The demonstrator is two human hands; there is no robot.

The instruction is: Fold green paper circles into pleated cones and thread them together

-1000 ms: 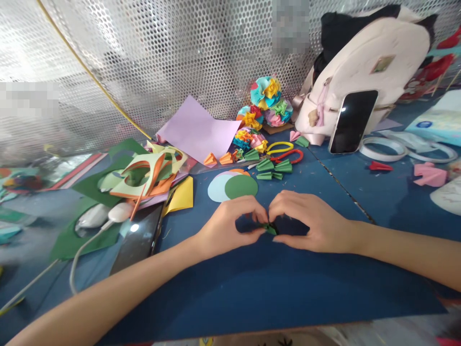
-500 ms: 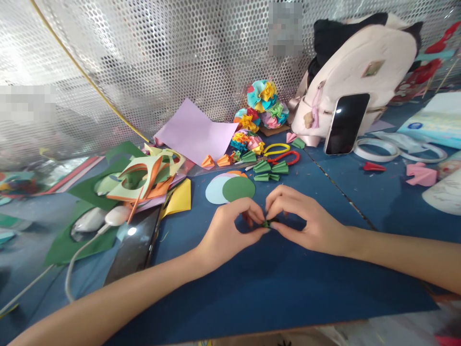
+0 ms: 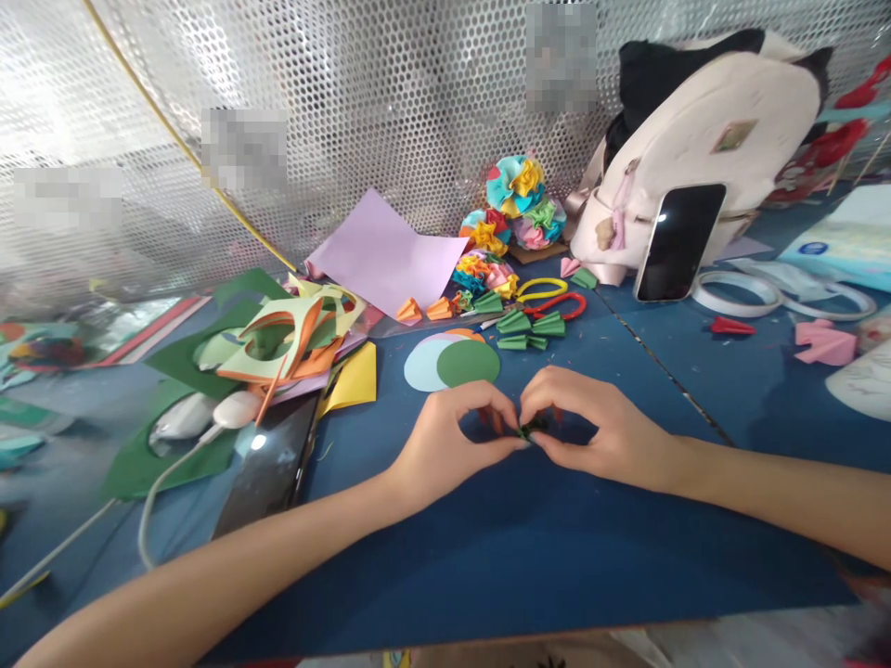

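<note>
In the head view, both bare hands meet over the blue table, at a small dark green paper piece between their fingertips. The left hand pinches it from one side, thumb below and fingers above; the right hand has its thumb and fingertips at the other side, seemingly pinching too, though its exact hold is partly hidden. Compared with a second ago, the two thumbs are closer together and less green shows between them, which suggests the paper is being pressed or folded more tightly; its shape is too covered to tell. The things around the hands lie much as they did. Just beyond the left hand, a green paper circle overlaps a light blue paper circle. Farther back, near the red-handled scissors, lie several folded green pieces, with two folded orange pieces to their left and multicoloured paper balls behind.
</note>
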